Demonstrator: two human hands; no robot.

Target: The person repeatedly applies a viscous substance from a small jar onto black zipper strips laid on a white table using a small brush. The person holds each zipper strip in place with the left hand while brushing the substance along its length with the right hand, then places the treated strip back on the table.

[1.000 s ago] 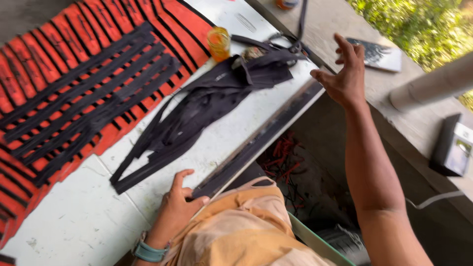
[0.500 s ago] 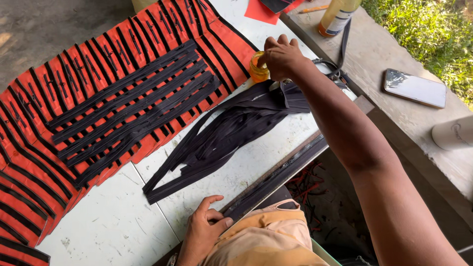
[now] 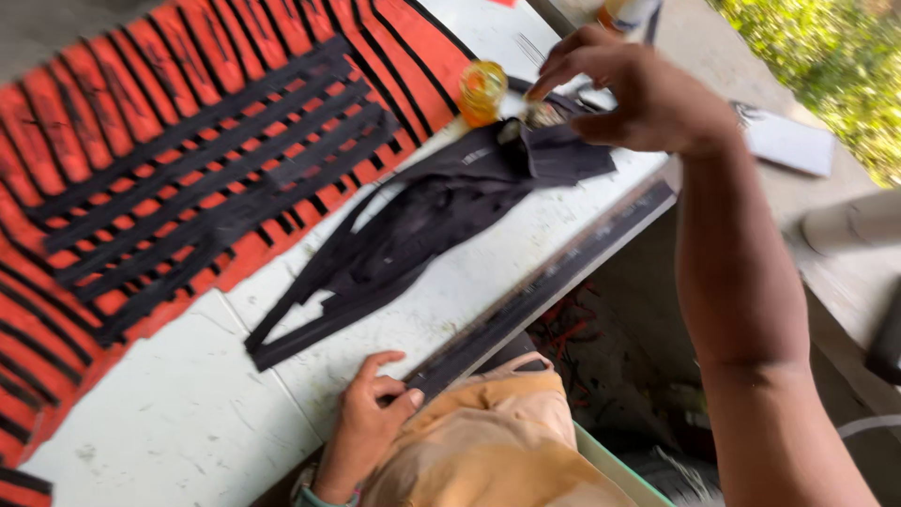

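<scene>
Landmark: white table (image 3: 188, 441), flat top with a smooth painted face and faint scuffs.
Right hand (image 3: 638, 89): raised over the table's far edge, fingers pinched shut on a small shiny item; blur hides what it is.
Black strips (image 3: 413, 235): a loose bundle of thin, limp, matte bands, fanned out on the table's middle, its bunched end directly under the right hand.
Glass (image 3: 482, 89): small, clear, amber-tinted, round, upright on the table just beside the bundle's bunched end.
Left hand (image 3: 371, 413): palm down at the table's near edge, fingers curled and resting on the surface, holding nothing.
Ruler (image 3: 544, 282): long, dark, straight bar lying along the table's near edge, its end touching the left fingertips.
Woven mat (image 3: 169, 178): orange-red sheet slit into strips, black bands interlaced, covering the table's left part.
</scene>
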